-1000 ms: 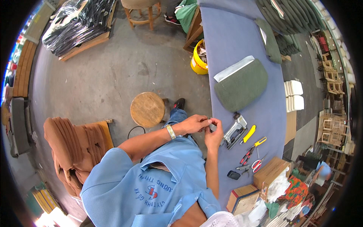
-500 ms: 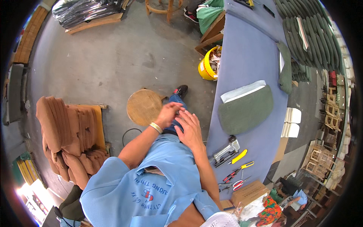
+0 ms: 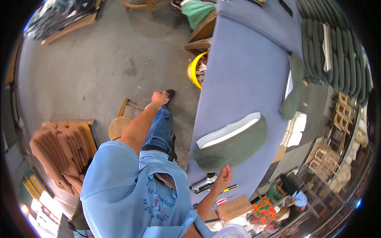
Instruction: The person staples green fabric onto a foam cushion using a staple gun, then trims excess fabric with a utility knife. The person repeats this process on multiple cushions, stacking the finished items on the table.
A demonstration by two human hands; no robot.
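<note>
My left hand (image 3: 159, 98) is stretched out over the concrete floor, just left of my dark shoe (image 3: 170, 94). Its fingers are closed in a fist, and I cannot see anything in it. My right hand (image 3: 223, 176) hovers at the near edge of the blue table (image 3: 246, 71), fingers loosely curled and holding nothing. It is just below a half-round green cushion with a white foam layer (image 3: 232, 144). A grey staple gun (image 3: 203, 185) lies left of it, and a yellow-handled screwdriver (image 3: 230, 188) lies right under it.
A round wooden stool (image 3: 118, 126) stands by my left leg and a yellow bucket (image 3: 192, 71) sits under the table edge. Brown cushions (image 3: 59, 148) are stacked at left, green cushions (image 3: 337, 47) at far right. A cardboard box (image 3: 235, 208), red-handled pliers (image 3: 221, 200) and another person (image 3: 294, 196) are nearby.
My hands have parted. The left arm swung from my lap out over the floor toward my shoe. The right hand went back to the table edge by the staple gun.
</note>
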